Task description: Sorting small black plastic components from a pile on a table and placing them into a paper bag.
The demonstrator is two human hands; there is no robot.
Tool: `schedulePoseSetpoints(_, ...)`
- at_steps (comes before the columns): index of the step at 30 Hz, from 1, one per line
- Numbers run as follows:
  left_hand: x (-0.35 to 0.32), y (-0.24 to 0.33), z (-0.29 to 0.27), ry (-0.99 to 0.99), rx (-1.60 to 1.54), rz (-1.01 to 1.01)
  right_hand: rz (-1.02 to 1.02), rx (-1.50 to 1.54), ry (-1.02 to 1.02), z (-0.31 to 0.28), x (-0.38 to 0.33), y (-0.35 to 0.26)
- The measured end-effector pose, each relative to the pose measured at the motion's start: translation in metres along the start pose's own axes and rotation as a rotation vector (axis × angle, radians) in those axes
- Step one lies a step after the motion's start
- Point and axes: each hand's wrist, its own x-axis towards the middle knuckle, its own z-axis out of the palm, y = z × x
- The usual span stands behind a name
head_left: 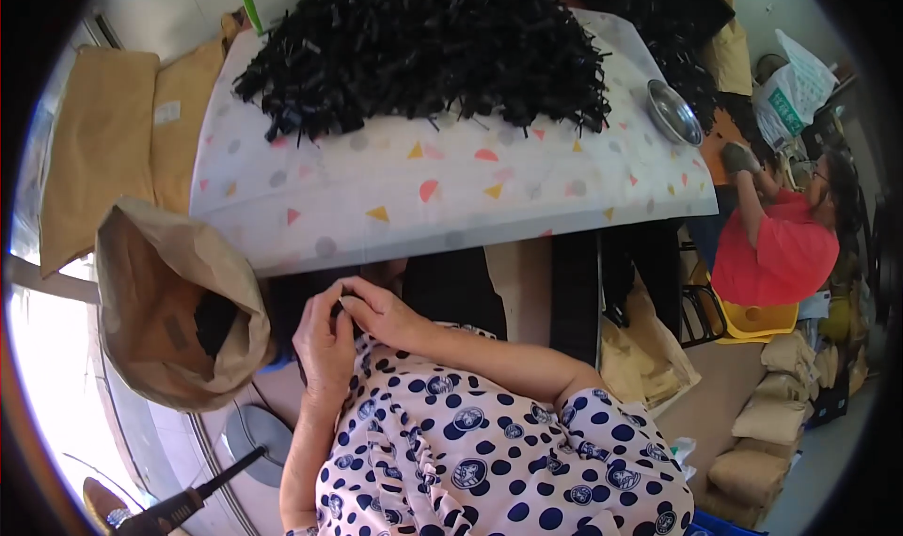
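My left hand (323, 340) and my right hand (381, 312) meet below the near edge of the table (404, 193), fingers pressed together on a small black piece (346, 301) that is mostly hidden between them. A large heap of black parts (423, 42) lies on the far half of the table, which wears a white cloth with coloured triangles and dots. An open brown paper sack (179, 306) with dark contents stands just left of my left hand.
A metal bowl (673, 111) sits at the table's right edge. A seated person in a red top (773, 249) works at the right. Brown sacks (767, 423) are stacked lower right, flat brown bags (99, 136) at the left, and a fan base (256, 431) stands on the floor.
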Motion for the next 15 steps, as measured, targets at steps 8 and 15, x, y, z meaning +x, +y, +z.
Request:
schedulePoseSetpoints(8,-0.005,-0.013,-0.011,0.033,-0.541,-0.206,-0.082,-0.119,0.061,-0.004,-0.005,-0.007)
schedulePoseSetpoints(15,0.000,-0.015,-0.020,-0.159,-1.147,-0.579,0.191,0.426,-0.003,-0.022,-0.007,-0.031)
